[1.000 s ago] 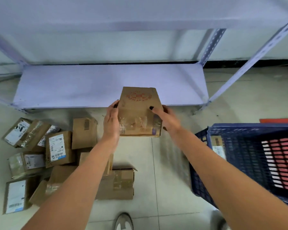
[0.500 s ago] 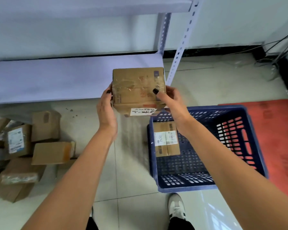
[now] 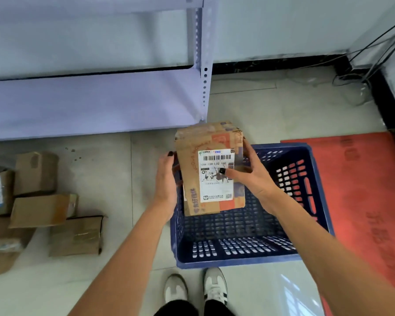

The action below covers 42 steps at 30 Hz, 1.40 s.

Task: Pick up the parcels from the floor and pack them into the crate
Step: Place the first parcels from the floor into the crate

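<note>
A brown cardboard parcel (image 3: 193, 179) with a white shipping label facing up is held over the left part of the blue plastic crate (image 3: 315, 176). My left hand (image 3: 165, 181) grips its left side. My right hand (image 3: 252, 176) grips its right side, thumb lying across the label. The parcel hides the crate's left inside, so I cannot see what lies under it. Several more brown parcels (image 3: 39, 212) lie on the tiled floor at the left.
A pale metal shelf rack (image 3: 96, 103) with a perforated post (image 3: 204, 71) stands behind the crate. A red mat (image 3: 360, 183) lies to the right of the crate. Cables (image 3: 363, 76) run along the far right wall. My shoes (image 3: 195, 290) stand just before the crate.
Both hands have carried the parcel from above the floor pile rightward and down over the crate. The parcel has turned so its label faces up. The view swung right.
</note>
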Available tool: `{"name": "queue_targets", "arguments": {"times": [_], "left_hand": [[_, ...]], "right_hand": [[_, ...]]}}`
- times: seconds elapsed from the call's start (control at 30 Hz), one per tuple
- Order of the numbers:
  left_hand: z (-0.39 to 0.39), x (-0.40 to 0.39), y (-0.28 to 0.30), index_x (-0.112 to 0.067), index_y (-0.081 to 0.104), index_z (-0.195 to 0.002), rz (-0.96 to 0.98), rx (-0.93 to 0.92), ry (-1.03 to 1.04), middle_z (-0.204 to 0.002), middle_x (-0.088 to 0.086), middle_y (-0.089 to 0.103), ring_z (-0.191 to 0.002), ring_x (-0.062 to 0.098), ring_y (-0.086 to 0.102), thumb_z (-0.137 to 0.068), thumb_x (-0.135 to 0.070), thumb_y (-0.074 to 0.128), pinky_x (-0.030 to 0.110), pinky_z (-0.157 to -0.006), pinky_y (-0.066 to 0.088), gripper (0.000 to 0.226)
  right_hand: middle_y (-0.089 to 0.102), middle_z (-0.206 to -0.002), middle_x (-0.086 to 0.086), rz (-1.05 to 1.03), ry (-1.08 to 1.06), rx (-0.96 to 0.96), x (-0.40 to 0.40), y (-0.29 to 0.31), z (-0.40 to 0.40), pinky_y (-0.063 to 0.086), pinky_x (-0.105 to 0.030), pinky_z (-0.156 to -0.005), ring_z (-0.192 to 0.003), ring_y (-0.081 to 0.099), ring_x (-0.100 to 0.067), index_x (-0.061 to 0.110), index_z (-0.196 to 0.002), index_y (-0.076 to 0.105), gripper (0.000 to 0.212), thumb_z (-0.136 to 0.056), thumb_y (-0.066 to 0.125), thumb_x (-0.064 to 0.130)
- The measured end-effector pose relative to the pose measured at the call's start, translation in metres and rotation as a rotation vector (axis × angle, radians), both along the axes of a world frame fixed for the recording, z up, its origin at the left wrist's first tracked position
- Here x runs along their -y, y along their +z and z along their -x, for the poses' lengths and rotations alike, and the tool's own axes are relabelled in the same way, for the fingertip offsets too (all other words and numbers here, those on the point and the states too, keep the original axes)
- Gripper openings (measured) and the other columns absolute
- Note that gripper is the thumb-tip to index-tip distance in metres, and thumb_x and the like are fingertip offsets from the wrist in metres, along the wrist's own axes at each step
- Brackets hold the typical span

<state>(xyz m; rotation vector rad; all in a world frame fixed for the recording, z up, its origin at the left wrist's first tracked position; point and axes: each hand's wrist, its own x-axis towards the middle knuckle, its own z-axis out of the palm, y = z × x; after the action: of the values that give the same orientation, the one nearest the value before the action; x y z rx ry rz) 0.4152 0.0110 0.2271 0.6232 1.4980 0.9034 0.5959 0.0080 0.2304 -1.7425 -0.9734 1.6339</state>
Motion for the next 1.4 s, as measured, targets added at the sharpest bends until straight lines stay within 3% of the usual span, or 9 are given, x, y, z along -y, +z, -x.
{"name": "queue_targets", "arguments": {"times": [0.2,0.33,0.53,0.67,0.8,0.9,1.1,1.33,1.4], "left_hand": [[0.002,0.034,-0.076,-0.026,0.055,-0.113,0.125,-0.174,-0.175,-0.113,-0.002,0.049,-0.113,0.022,0.052,-0.081,-0.053,0.037,0.046,-0.100,0.044,0.046],[-0.001,0.049,-0.096,-0.032,0.038,-0.129,0.183,-0.105,-0.162,-0.124,0.002,0.051,-0.112,0.021,0.056,-0.080,-0.033,0.051,0.038,-0.090,0.050,0.051],[-0.006,0.033,-0.133,-0.027,0.023,-0.145,0.261,-0.208,-0.267,-0.143,0.003,0.041,-0.127,0.023,0.047,-0.077,-0.024,0.054,0.045,-0.105,0.042,0.074],[-0.017,0.019,-0.148,-0.019,0.006,-0.150,0.241,-0.335,-0.322,-0.148,0.005,0.017,-0.134,0.023,0.034,-0.090,-0.004,0.046,0.042,-0.107,0.040,0.074],[-0.025,0.019,-0.161,-0.017,-0.002,-0.150,0.216,-0.458,-0.349,-0.149,0.007,0.012,-0.136,0.027,0.029,-0.090,-0.002,0.048,0.047,-0.109,0.037,0.080],[-0.024,0.026,-0.165,-0.017,0.006,-0.150,0.222,-0.510,-0.353,-0.152,0.009,0.019,-0.137,0.023,0.030,-0.088,0.001,0.048,0.031,-0.111,0.031,0.077],[-0.019,0.029,-0.175,-0.022,0.015,-0.149,0.181,-0.543,-0.434,-0.155,0.005,0.017,-0.141,0.020,0.026,-0.087,0.000,0.048,0.033,-0.113,0.031,0.074],[-0.015,0.025,-0.141,-0.029,0.035,-0.141,0.217,-0.336,-0.204,-0.139,-0.002,0.050,-0.118,0.020,0.056,-0.084,-0.003,0.052,0.043,-0.096,0.051,0.065],[-0.012,0.022,-0.118,-0.023,0.040,-0.138,0.221,-0.293,-0.170,-0.134,-0.001,0.054,-0.113,0.013,0.056,-0.084,-0.001,0.055,0.032,-0.092,0.052,0.061]], "right_hand": [[0.053,-0.133,0.001,0.172,-0.086,0.031,0.039,-0.075,0.009,0.043,-0.045,-0.106,-0.121,0.051,-0.018,0.034,-0.124,0.038,0.069,-0.072,0.079,0.016],[0.050,-0.139,0.002,0.311,-0.097,0.050,0.049,-0.114,0.020,0.043,-0.044,-0.105,-0.125,0.049,-0.020,0.029,-0.145,0.030,0.083,-0.076,0.076,0.020],[0.053,-0.133,0.005,0.373,-0.117,0.090,0.029,-0.153,0.031,0.051,-0.023,-0.072,-0.102,0.055,-0.011,0.028,-0.149,0.020,0.087,-0.079,0.073,0.021],[0.049,-0.124,0.010,0.377,-0.128,0.142,0.012,-0.172,0.034,0.055,-0.045,-0.087,-0.107,0.059,-0.018,0.027,-0.150,0.014,0.093,-0.078,0.073,0.023],[0.052,-0.133,0.003,0.386,-0.087,0.204,0.003,-0.187,0.037,0.049,-0.043,-0.098,-0.117,0.057,-0.022,0.027,-0.149,0.018,0.092,-0.076,0.073,0.024],[0.052,-0.125,0.006,0.400,-0.073,0.159,0.000,-0.194,0.039,0.045,-0.030,-0.087,-0.110,0.053,-0.017,0.026,-0.149,0.018,0.082,-0.083,0.063,0.006],[0.055,-0.133,-0.003,0.398,-0.075,0.145,-0.006,-0.199,0.042,0.046,-0.026,-0.069,-0.101,0.054,-0.018,0.027,-0.150,0.016,0.083,-0.084,0.059,0.002],[0.055,-0.132,-0.002,0.271,0.146,0.359,0.008,-0.157,0.047,0.046,-0.031,-0.085,-0.107,0.059,-0.022,0.024,-0.148,0.017,0.082,-0.081,0.062,0.008],[0.054,-0.130,0.001,0.234,0.164,0.336,0.011,-0.133,0.054,0.043,-0.025,-0.082,-0.103,0.055,-0.015,0.024,-0.146,0.021,0.080,-0.081,0.063,0.007]]}}
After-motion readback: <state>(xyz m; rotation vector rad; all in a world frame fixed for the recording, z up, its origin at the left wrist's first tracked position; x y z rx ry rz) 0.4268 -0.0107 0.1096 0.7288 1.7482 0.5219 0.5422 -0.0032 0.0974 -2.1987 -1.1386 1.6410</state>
